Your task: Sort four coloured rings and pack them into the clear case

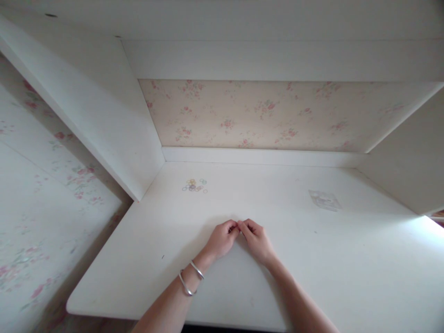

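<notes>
My left hand [222, 239] and my right hand [255, 239] meet fingertip to fingertip over the middle of a white desk [145, 259]. Both have their fingers curled in a pinch around something tiny that I cannot make out. Two silver bangles [190, 277] sit on my left wrist. A small cluster of coloured rings [194, 185] lies on the desk farther back and to the left, apart from both hands.
A small clear plastic bag [324, 200] lies flat at the back right of the desk. White side panels [114, 120] flank the desk on the left and right, with floral wallpaper [260, 115] behind and a shelf above. The desk's front edge is near my forearms.
</notes>
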Demonstrator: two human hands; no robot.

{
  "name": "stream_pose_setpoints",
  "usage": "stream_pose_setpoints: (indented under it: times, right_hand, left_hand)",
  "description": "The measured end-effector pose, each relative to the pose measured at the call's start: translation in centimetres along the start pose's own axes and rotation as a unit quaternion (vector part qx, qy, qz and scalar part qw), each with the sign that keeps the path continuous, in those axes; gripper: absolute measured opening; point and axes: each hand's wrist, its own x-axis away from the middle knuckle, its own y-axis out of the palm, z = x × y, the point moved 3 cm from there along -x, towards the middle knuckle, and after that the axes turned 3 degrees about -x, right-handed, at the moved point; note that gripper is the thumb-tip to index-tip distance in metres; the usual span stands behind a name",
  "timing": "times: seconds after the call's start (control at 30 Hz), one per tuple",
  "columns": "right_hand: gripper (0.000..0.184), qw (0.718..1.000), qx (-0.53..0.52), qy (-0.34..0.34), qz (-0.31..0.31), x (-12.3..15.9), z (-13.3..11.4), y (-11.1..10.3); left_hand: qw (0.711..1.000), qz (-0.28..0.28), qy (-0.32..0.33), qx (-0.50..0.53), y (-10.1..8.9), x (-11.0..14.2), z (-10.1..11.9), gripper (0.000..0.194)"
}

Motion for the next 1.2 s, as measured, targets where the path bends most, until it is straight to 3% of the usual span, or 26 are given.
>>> stream_pose_setpoints:
  times: [0.1,0.23,0.33,0.4,0.47,0.53,0.63,0.77,0.9,1.07,1.2]
  right_hand:
    - [0.044,1.0,-0.003,-0.006,0.016,0.1,-0.1,-0.3]
    - [0.043,0.993,-0.003,0.004,0.117,0.2,0.2,-2.3]
    - [0.044,0.982,-0.013,0.019,0.186,0.2,0.5,-4.2]
    - [0.045,0.98,-0.014,0.019,0.198,0.2,0.6,-4.8]
    - [0.046,0.982,-0.002,0.015,0.188,0.1,0.7,-4.7]
    - [0.046,0.986,0.019,0.008,0.163,-0.1,0.8,-4.2]
    - [0.047,0.99,0.049,-0.009,0.13,-0.4,1.0,-3.4]
    - [0.046,0.99,0.058,-0.007,0.132,-0.7,1.4,-3.5]
    - [0.047,0.989,0.059,-0.009,0.135,-0.9,1.5,-3.8]
    - [0.046,0.99,0.06,-0.007,0.131,-1.0,1.5,-3.7]
    - [0.045,0.991,0.056,-0.01,0.124,-1.1,1.4,-3.8]
  left_hand:
    - [1.0,-0.01,0.004,0.009,0.0,0.3,0.5,0.033]
    - [0.999,-0.03,-0.028,0.0,-0.8,0.0,0.6,0.035]
    - [0.996,0.039,0.02,-0.08,-3.6,-1.7,0.2,0.031]
    - [0.979,0.089,0.056,-0.172,-6.2,-3.5,-0.3,0.029]
    - [0.948,0.143,0.073,-0.275,-8.9,-5.4,-1.0,0.027]
    - [0.909,0.171,0.046,-0.378,-11.0,-7.1,-1.9,0.029]
    - [0.894,0.175,0.022,-0.413,-12.7,-9.0,-3.2,0.036]
    - [0.853,0.154,-0.049,-0.496,-13.5,-10.4,-5.2,0.048]
    - [0.855,0.121,-0.103,-0.494,-13.9,-11.2,-7.0,0.055]
    - [0.862,0.097,-0.094,-0.489,-13.5,-11.7,-7.3,0.054]
    - [0.868,0.073,-0.055,-0.489,-11.2,-11.3,-6.2,0.049]
